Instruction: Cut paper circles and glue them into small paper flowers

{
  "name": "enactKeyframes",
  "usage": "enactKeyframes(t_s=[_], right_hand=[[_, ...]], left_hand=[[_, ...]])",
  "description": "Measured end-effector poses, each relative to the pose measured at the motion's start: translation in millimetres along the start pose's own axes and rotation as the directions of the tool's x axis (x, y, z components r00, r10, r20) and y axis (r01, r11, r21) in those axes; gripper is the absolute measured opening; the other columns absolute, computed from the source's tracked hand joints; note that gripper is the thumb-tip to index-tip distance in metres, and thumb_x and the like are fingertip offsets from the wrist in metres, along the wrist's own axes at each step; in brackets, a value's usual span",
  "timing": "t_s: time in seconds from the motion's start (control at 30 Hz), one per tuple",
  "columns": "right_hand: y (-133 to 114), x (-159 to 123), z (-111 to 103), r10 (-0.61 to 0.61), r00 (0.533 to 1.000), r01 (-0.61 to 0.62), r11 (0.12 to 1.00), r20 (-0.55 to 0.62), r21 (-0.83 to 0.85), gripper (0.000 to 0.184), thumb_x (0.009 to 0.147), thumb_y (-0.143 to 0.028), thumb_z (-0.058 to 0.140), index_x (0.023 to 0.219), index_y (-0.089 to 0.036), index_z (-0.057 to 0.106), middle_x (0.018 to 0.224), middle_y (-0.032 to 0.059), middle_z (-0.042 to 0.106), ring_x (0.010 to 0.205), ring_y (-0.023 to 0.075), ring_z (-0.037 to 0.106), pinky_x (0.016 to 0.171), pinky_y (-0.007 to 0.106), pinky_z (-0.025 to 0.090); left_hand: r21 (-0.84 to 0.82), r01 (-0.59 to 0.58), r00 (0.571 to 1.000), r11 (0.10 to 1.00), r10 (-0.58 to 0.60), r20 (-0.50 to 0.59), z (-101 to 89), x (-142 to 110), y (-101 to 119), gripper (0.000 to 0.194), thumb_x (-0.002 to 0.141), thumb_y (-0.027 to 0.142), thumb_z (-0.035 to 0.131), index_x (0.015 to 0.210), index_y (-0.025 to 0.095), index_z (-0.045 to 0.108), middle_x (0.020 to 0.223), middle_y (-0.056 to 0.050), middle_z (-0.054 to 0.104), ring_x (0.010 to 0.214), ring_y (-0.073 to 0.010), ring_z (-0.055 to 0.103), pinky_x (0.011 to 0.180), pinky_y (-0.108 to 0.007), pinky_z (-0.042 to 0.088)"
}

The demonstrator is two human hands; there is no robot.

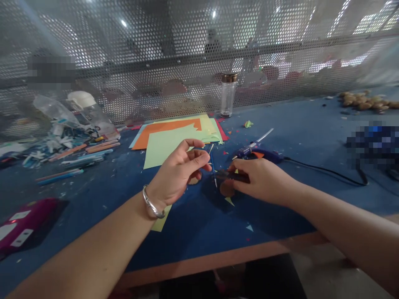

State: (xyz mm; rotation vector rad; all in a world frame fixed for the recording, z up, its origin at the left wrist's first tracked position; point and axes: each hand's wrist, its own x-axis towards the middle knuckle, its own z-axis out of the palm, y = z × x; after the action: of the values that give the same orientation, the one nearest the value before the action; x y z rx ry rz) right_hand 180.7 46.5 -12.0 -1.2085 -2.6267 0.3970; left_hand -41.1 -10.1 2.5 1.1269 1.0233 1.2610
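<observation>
My left hand point(190, 164) is held above the blue table with thumb and forefinger pinched together. A thin pale sliver point(211, 148) sticks out at the fingertips. Lower and to the right, my right hand point(262, 178) is closed around a dark, narrow tool point(235, 176) whose exact kind is unclear. Between the hands lies a slim blue stick with a pale tip point(213, 170). A small round brown disc point(227, 189) is below the right fingers, and another disc point(195, 180) is partly hidden by the left hand. Just beyond the right hand rests a blue glue gun point(246, 151) with a clear glue stick.
Coloured paper sheets point(165, 145) lie behind my left hand. A clear bottle point(228, 97) stands near the perforated metal screen point(187, 45). Markers point(96, 157) and a magenta device point(28, 222) are at left. A black cord point(324, 168) runs right.
</observation>
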Motion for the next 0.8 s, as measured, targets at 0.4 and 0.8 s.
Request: enactKeyframes(t_s=[0.4, 0.8], right_hand=[[-2.8, -10.6, -5.1, -0.175, 0.977, 0.167, 0.983, -0.125, -0.070, 0.029, 0.093, -0.048, 0.062, 0.083, -0.020, 0.065, 0.082, 0.0034, 0.069, 0.073, 0.0189, 0.062, 0.062, 0.030, 0.038], [-4.6, -6.9, -8.0, -0.020, 0.974, 0.145, 0.817, -0.224, 0.558, 0.029, 0.093, -0.048, 0.065, 0.092, -0.020, 0.074, 0.081, 0.0010, 0.069, 0.066, 0.0123, 0.057, 0.057, 0.023, 0.045]], left_hand=[[0.190, -0.293, 0.955, 0.937, 0.276, 0.110, 9.5, 4.2, -20.0, 0.021, 0.092, 0.023, 0.070, 0.106, 0.020, 0.055, 0.088, 0.002, 0.061, 0.088, -0.0132, 0.070, 0.085, -0.027, 0.052], [0.296, -0.347, 0.938, 0.890, 0.327, 0.115, 22.1, -3.9, -26.4, 0.018, 0.093, 0.026, 0.070, 0.102, 0.021, 0.056, 0.088, 0.000, 0.063, 0.080, -0.0108, 0.060, 0.073, -0.023, 0.050]])
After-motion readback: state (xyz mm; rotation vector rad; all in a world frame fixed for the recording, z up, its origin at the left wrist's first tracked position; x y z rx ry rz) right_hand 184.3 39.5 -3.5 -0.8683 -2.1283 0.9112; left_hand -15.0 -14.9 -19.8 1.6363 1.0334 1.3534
